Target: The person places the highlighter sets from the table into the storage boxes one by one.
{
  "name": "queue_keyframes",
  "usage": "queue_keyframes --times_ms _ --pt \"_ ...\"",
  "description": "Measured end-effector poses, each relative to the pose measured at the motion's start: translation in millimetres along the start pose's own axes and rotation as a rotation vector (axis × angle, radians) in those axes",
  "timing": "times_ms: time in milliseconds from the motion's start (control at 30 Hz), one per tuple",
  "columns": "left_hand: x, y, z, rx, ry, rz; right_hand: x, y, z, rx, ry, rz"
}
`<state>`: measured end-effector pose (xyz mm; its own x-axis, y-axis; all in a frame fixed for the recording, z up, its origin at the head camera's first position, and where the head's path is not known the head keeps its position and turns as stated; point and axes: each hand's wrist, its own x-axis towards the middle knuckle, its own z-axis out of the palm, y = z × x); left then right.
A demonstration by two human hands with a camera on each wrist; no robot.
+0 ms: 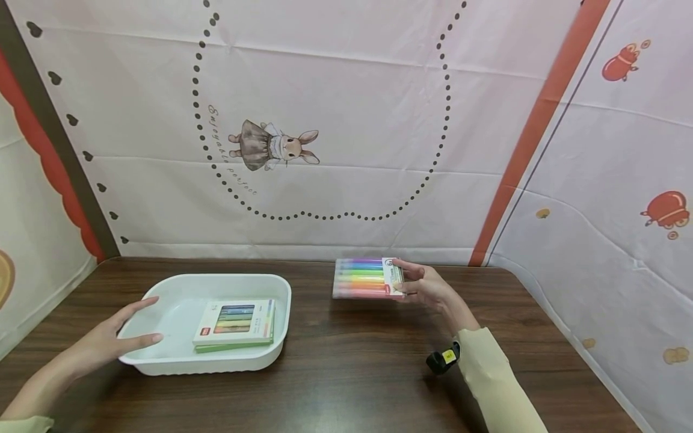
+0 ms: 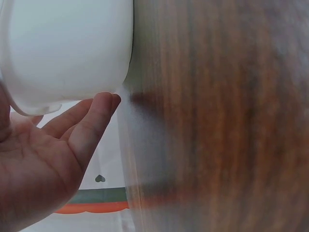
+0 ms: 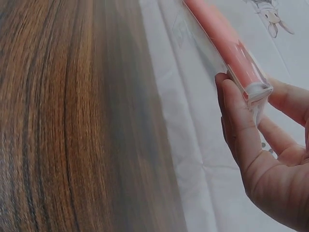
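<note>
My right hand (image 1: 430, 288) pinches one end of a clear pack of rainbow-coloured markers (image 1: 360, 278), held up above the back of the table. In the right wrist view, a pink marker (image 3: 231, 48) shows along the pack's edge, with the fingers and thumb (image 3: 289, 101) on either side of its end. My left hand (image 1: 105, 340) grips the left side of a white plastic basin (image 1: 216, 362). Its thumb and a finger reach over the rim, while other fingers (image 2: 96, 113) touch the outer wall below. Inside the basin, a white box with a window (image 1: 235, 322) lies on a green-edged item (image 1: 233, 347).
The brown wood-grain table (image 1: 346, 373) carries the basin at the left. Printed white cloth (image 1: 346, 150) hangs behind the table and along both sides. A black device with a yellow label (image 1: 444, 359) sits at my right wrist.
</note>
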<state>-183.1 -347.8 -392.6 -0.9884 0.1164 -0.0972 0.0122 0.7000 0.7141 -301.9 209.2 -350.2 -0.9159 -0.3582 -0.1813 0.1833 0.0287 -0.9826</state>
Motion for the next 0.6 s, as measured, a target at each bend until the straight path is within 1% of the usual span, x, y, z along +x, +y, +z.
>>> queue_keyframes --times_ms 167,300,600 --pt "-0.9 1.1 -0.3 0.002 0.002 0.009 -2 -2 4.4 -0.003 -0.011 -0.020" --pt "-0.8 2.1 -0.5 0.009 0.003 0.004 -3 -4 8.4 -0.005 -0.020 -0.031" --pt "-0.5 3.0 -1.0 0.007 -0.003 -0.005 -5 -7 15.5 -0.001 -0.021 -0.032"
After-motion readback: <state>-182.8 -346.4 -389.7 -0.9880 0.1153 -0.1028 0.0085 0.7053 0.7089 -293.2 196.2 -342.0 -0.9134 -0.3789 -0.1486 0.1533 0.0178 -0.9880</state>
